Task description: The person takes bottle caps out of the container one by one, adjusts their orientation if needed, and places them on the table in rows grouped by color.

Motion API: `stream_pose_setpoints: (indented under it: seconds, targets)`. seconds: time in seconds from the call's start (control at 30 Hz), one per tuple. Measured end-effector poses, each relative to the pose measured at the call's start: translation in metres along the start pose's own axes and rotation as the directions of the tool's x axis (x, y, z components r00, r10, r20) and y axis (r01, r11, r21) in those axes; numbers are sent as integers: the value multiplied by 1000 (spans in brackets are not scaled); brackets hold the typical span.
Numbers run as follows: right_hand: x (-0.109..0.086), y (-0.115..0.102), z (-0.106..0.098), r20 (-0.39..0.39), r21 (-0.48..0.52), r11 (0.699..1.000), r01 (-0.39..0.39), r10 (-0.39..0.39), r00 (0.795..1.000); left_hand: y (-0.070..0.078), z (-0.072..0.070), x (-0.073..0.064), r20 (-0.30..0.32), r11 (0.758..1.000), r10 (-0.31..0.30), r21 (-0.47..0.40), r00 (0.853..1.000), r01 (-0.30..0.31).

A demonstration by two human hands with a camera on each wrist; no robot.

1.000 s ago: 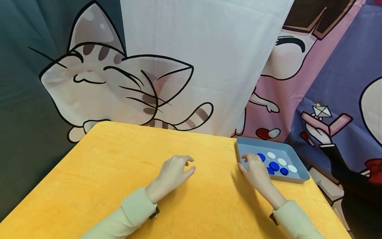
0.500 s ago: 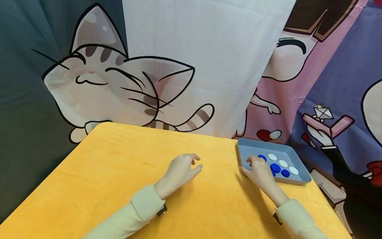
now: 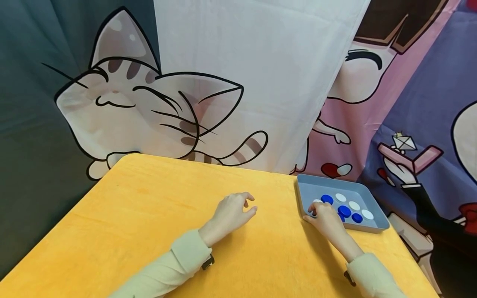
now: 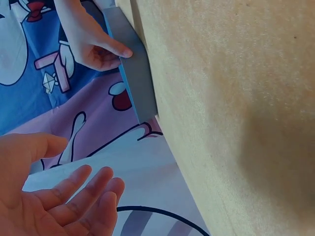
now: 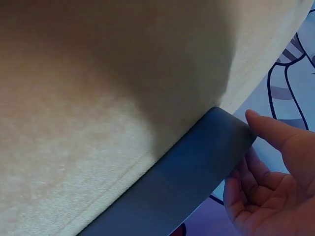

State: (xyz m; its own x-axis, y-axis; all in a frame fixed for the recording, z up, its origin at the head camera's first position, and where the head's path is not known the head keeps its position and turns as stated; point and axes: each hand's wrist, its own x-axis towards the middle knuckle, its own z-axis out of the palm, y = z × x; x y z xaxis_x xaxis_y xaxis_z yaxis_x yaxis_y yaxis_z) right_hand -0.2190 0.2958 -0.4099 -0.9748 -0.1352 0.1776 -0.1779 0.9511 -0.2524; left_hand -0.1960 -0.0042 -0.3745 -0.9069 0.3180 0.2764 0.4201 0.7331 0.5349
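Note:
A shallow blue-grey tray (image 3: 357, 188) stands at the table's far right corner. Loose inside it lie several blue discs (image 3: 344, 211) and several white discs (image 3: 354, 205). My right hand (image 3: 328, 219) is at the tray's near left corner, partly covering some discs. Its thumb (image 4: 118, 48) lies at the outer wall and its fingers curl over the rim to the inside, pinching the wall between them. Over the middle of the table, my left hand (image 3: 229, 215) hovers with nothing in it, fingers loosely bent and thumb apart, as the left wrist view also shows.
A yellow cloth (image 3: 149, 207) covers the table. Behind it hangs a curtain (image 3: 290, 82) printed with a cartoon cat and figures, close to the table's far edge. The tray sits near the table's right edge.
My right hand has come down and slightly towards me at the tray's corner, uncovering a white disc. My left hand has drifted a little to the right. The tray has stayed put.

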Motion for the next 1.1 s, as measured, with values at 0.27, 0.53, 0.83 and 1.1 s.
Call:
stream_pose_setpoints:
  seconds: [0.27,0.53,0.83,1.1]
  targets:
    - [-7,9,3,-10,5,999,53,-53,999,1,3,2,10,1000,-6,-15,1000,6]
    - [-9,13,2,-69,0,990,138,-138,988,-2,5,2,5,1000,-18,-12,1000,18]
    - [-8,16,9,-155,-90,966,244,-255,954,-5,5,2,6,999,-43,-17,999,43]
    - [-6,0,14,-161,-104,951,292,-306,938,-9,7,3,-1,999,-41,-20,999,41]
